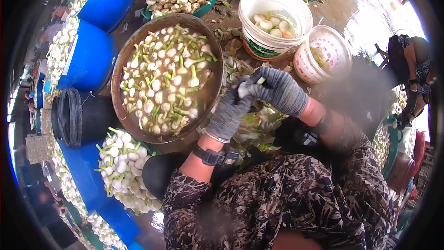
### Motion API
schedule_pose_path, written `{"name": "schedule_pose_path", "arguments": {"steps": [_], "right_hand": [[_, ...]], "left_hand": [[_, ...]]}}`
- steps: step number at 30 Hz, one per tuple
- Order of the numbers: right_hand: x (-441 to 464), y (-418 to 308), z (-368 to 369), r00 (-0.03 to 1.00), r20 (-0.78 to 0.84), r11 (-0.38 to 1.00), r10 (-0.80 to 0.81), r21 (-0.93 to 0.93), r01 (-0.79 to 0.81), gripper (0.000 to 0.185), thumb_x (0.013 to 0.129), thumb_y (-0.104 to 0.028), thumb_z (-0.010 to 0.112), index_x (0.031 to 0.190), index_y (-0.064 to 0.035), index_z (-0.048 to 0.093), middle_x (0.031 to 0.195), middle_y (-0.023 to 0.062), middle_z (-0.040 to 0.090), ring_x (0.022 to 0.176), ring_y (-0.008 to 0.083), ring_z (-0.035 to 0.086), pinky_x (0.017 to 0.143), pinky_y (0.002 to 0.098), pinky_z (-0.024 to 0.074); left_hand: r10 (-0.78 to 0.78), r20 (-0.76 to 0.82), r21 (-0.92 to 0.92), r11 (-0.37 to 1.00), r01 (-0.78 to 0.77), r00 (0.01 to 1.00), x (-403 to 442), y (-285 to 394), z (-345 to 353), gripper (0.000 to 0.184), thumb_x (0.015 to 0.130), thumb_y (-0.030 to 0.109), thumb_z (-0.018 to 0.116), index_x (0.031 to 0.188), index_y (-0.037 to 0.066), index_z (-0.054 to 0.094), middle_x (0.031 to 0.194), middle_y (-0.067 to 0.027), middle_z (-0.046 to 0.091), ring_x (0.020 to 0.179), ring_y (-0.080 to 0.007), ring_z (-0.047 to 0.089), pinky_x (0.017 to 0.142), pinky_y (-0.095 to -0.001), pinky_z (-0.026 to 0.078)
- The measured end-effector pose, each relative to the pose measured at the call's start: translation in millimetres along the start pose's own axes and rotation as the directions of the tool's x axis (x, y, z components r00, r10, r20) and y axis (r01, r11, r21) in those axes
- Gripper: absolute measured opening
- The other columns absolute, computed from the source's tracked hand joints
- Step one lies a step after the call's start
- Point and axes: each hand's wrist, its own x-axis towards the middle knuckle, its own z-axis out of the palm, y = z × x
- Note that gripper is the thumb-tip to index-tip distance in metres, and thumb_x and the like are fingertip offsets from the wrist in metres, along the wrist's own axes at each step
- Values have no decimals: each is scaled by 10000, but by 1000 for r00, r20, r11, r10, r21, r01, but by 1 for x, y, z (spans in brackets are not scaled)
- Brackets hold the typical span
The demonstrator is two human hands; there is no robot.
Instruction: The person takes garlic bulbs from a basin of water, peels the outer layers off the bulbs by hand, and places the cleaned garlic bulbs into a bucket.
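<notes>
Bulb [243, 89], white and partly covered by gray glove fabric, sits in front of you between your hands, just right of the big basin [117, 76]. Your left grip [227, 115] is closed around it, fingers curled up along its sides. Your right grip [283, 92] meets it from the other side, fingers bent and pinching a pale green piece [261, 80]; you can't tell from here whether that piece belongs to the same bulb. Under your hands, leafy scraps [256, 130] cover the floor.

The basin at your left holds cloudy water with many green-stalked bulbs [156, 85] floating in it. Beyond your hands stands a white bucket [259, 0] with peeled bulbs [276, 22] in liquid and something orange among them. Just to its right, near your right wrist, is a smaller white bucket [340, 51] with red markings and some greenish bits inside. Near your left elbow lies a heap of stalked bulbs [125, 171], with a black bucket [92, 118] beyond it and a blue tub [92, 58] farther on. Another person [411, 60] is at the far right.
</notes>
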Motion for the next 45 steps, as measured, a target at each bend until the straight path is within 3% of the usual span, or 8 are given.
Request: {"name": "schedule_pose_path", "arguments": {"steps": [8, 16, 24, 28, 29, 30, 36, 45], "right_hand": [[29, 32, -139, 705, -694, 553, -144, -647, -524, 279, 899, -220, 648, 1139, -83, 613, 856, 166, 681, 778, 296, 659, 723, 382, 518], [167, 56, 92, 935, 311, 480, 173, -855, 196, 304, 866, -205, 565, 1148, -133, 651, 1155, 148, 644, 1088, 312, 618, 920, 411, 492], [217, 147, 154, 880, 233, 381, 413, -922, 66, 344, 921, -261, 502, 1191, -81, 615, 1058, 158, 686, 977, 325, 664, 850, 436, 518], [193, 136, 104, 910, 390, 613, -143, -687, 390, 260, 968, -269, 488, 1068, -84, 641, 862, 145, 700, 751, 324, 671, 664, 378, 534], [182, 124, 103, 948, 169, 946, 268, -233, -226, 242, 973, -259, 491, 1064, -95, 645, 851, 101, 697, 733, 269, 667, 642, 349, 530], [169, 102, 104, 720, 223, 621, 657, 383, -684, 226, 978, -248, 493, 1060, -106, 648, 840, 58, 695, 716, 215, 663, 621, 319, 527], [118, 64, 75, 962, 159, 892, 220, -433, -132, 300, 1007, -261, 448, 1093, -52, 645, 922, 98, 681, 836, 190, 642, 670, 318, 523], [27, -8, 37, 903, -139, 756, -406, -606, 246, 145, 828, -179, 660, 900, -54, 636, 810, 138, 632, 744, 318, 627, 660, 409, 511]], "left_hand": [[-59, -20, -284, 958, 50, 998, -30, -9, -15, 421, 968, 110, 551, 1370, 30, 455, 1293, -62, 560, 1187, -120, 503, 1007, -271, 411], [-72, -256, -282, 960, -3, 964, -46, -20, -50, 301, 979, 81, 509, 1274, 19, 520, 1189, -54, 610, 1095, -117, 558, 971, -269, 437], [-138, -370, -386, 922, -17, 918, -53, -61, -76, 351, 984, 115, 524, 1321, 20, 492, 1183, -62, 600, 1102, -123, 560, 966, -279, 452], [-438, -548, -629, 777, -6, 713, -42, -80, -81, 536, 928, 158, 609, 1410, 94, 382, 1287, -95, 515, 1073, -193, 568, 884, -335, 494], [-480, -510, -717, 695, -45, 714, -38, -68, -77, 523, 934, 135, 591, 1412, 110, 380, 1291, -105, 519, 1091, -216, 571, 901, -359, 497], [-516, -468, -793, 603, -84, 717, -34, -55, -74, 512, 940, 112, 573, 1414, 127, 378, 1295, -116, 524, 1109, -239, 574, 917, -383, 501], [-188, -289, -824, 547, -144, 939, -22, -40, -47, 448, 963, 75, 531, 1390, 122, 406, 1297, -140, 527, 1158, -289, 569, 959, -462, 515], [-203, -399, -594, 800, -83, 894, -13, -25, -16, 407, 904, 104, 653, 1284, 87, 508, 1150, -53, 590, 970, -129, 596, 768, -267, 553]]}}
